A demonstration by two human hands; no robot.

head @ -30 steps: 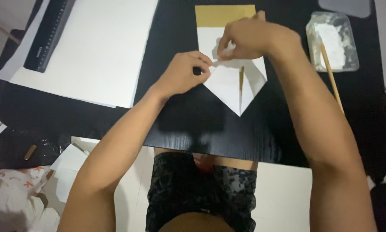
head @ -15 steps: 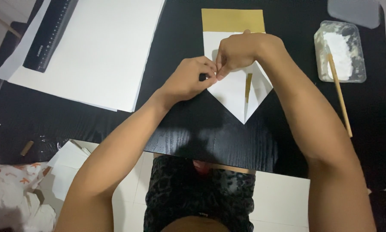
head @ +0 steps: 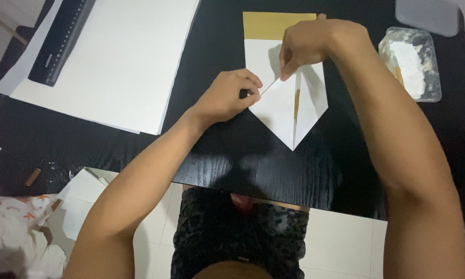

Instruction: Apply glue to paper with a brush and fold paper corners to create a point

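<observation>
Fingers of left hand and right hand pinched together on opposite ends of folded paper's diagonal edge, pinning the crease flat against black table.

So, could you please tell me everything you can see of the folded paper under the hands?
The folded paper lies flat on the black table. It is white, gold at the top and along a centre slit, its two lower flaps meeting in a downward point. The left hand pinches its left edge; the right hand presses the upper part.
</observation>
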